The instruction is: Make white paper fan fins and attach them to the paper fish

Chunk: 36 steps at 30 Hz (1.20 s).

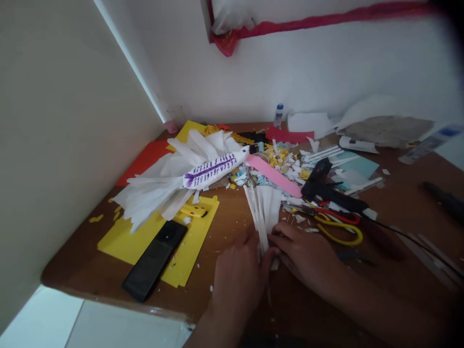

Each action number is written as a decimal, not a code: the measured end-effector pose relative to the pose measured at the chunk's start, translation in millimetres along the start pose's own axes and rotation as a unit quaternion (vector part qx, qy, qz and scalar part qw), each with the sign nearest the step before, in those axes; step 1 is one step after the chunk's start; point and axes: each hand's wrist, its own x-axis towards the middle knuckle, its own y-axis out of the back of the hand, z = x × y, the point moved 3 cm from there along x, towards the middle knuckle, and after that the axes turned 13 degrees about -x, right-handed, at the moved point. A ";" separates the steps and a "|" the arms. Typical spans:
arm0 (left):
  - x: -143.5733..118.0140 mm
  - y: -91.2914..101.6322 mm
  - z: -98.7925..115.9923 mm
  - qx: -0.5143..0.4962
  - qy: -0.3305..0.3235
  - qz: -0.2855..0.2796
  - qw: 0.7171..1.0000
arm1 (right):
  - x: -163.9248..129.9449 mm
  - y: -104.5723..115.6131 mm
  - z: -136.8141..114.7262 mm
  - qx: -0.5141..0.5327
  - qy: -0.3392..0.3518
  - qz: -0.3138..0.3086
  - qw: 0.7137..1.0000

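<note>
Near the front of the table, a sheet of white pleated paper (270, 208) fans out at its far end and narrows toward me. My left hand (239, 273) is closed on its left folds, thumb and fingers pinching the near part. From the right, my right hand (304, 251) pinches the same paper, its fingertips close to the left thumb. Behind lies a white paper bird (213, 170) with purple marks on its body and pleated white wings and tail. A pink paper strip (275, 176) stretches from its head to the right.
Left are a black phone (155, 261) and yellow sheets (195, 241). Right of my hands lie yellow-handled scissors (340, 232), red-handled scissors (340, 215) and a black glue gun (326, 188) with its cord. Paper scraps (279, 162) and a glue stick (278, 116) are farther back.
</note>
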 end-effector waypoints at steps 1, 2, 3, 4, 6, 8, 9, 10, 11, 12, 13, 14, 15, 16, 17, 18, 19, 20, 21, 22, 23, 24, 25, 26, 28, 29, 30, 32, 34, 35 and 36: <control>-1.7 -2.4 0.9 0.005 0.002 -0.006 1.000 | 0.2 -0.1 0.3 0.003 0.000 -0.004 1.000; -3.0 -4.7 1.4 0.010 0.007 -0.012 1.000 | 0.3 -0.2 0.5 0.005 0.001 -0.008 1.000; -3.9 -6.9 1.6 0.016 0.013 -0.016 1.000 | 0.5 -0.3 0.7 0.008 0.001 -0.009 1.000; -4.3 -8.7 1.9 0.022 0.018 -0.017 0.999 | 0.6 -0.4 0.8 0.011 0.002 -0.007 1.000; -4.3 -11.0 2.9 0.033 0.023 -0.018 0.999 | 0.5 -0.6 0.8 0.015 0.001 0.001 1.000; -3.6 -11.2 5.0 0.045 0.027 -0.017 0.998 | -0.2 -1.3 0.5 0.020 0.005 0.011 1.000; -3.2 -10.7 6.2 0.050 0.031 -0.017 0.998 | -0.7 -1.8 0.4 0.021 0.005 0.017 1.000; -2.7 -10.0 7.4 0.054 0.036 -0.018 0.998 | -1.2 -2.5 0.4 0.022 0.006 0.020 1.000; -2.3 -9.4 8.6 0.057 0.040 -0.020 0.997 | -1.8 -3.4 0.4 0.021 0.005 0.021 1.000; -1.9 -8.7 9.6 0.058 0.043 -0.020 0.997 | -2.5 -4.4 0.4 0.021 0.003 0.021 1.000; -1.6 -8.4 10.3 0.057 0.045 -0.021 0.997 | -3.1 -5.4 0.5 0.020 0.001 0.018 1.000; -1.4 -8.3 10.4 0.055 0.047 -0.021 0.997 | -3.6 -6.2 0.5 0.021 -0.001 0.015 1.000; -1.1 -8.6 10.1 0.053 0.049 -0.019 0.997 | -4.1 -6.7 0.3 0.022 -0.001 0.013 1.000; -1.0 -9.1 9.5 0.051 0.049 -0.018 0.997 | -4.6 -6.8 0.1 0.024 0.000 0.011 1.000; -0.8 -9.7 8.5 0.048 0.049 -0.014 0.998 | -5.1 -6.5 -0.3 0.027 0.001 0.009 1.000; -0.6 -10.5 7.4 0.045 0.047 -0.011 0.998 | -5.4 -5.9 -0.7 0.029 0.001 0.007 1.000; -0.4 -11.2 6.1 0.040 0.044 -0.007 0.998 | -5.8 -5.1 -1.1 0.030 0.002 0.003 1.000; -0.3 -11.6 4.7 0.034 0.040 -0.001 0.999 | -6.1 -4.3 -1.5 0.032 0.002 0.000 0.999; -0.1 -11.7 3.2 0.025 0.034 0.006 0.999 | -6.5 -3.6 -1.7 0.033 0.001 -0.001 0.999; 0.0 -11.6 1.6 0.012 0.027 0.013 0.999 | -6.8 -3.0 -1.9 0.035 0.001 -0.001 0.999; 0.1 -11.1 -0.2 -0.006 0.019 0.021 1.000 | -7.2 -2.8 -2.0 0.038 0.000 0.001 0.999; 0.1 -10.3 -2.2 -0.028 0.011 0.028 0.999 | -7.6 -3.0 -1.9 0.041 0.000 0.004 0.999; 0.1 -9.2 -4.3 -0.054 0.004 0.036 0.998 | -8.0 -3.7 -1.8 0.045 0.000 0.009 0.999; 0.1 -7.8 -6.6 -0.081 -0.001 0.043 0.996 | -8.5 -4.6 -1.6 0.048 0.001 0.016 0.999; 0.6 -4.2 -10.8 -0.138 -0.010 0.055 0.989 | -9.2 -6.2 -0.9 0.056 0.003 0.036 0.998; 1.1 -1.8 -12.3 -0.165 -0.015 0.063 0.984 | -9.4 -6.5 -0.4 0.060 0.004 0.049 0.997; 2.0 1.1 -13.4 -0.188 -0.021 0.073 0.979 | -9.4 -6.0 0.2 0.066 0.004 0.062 0.996; 5.1 7.8 -14.2 -0.222 -0.032 0.096 0.970 | -8.9 -2.1 1.7 0.092 0.009 0.095 0.991; 9.7 15.1 -12.9 -0.243 -0.050 0.116 0.962 | -7.8 4.9 4.3 0.137 0.013 0.128 0.982; 12.3 18.5 -11.6 -0.252 -0.062 0.122 0.958 | -7.1 8.7 6.6 0.168 0.005 0.142 0.976; 14.8 21.5 -10.0 -0.259 -0.075 0.123 0.955 | -6.2 11.9 9.8 0.200 -0.012 0.149 0.968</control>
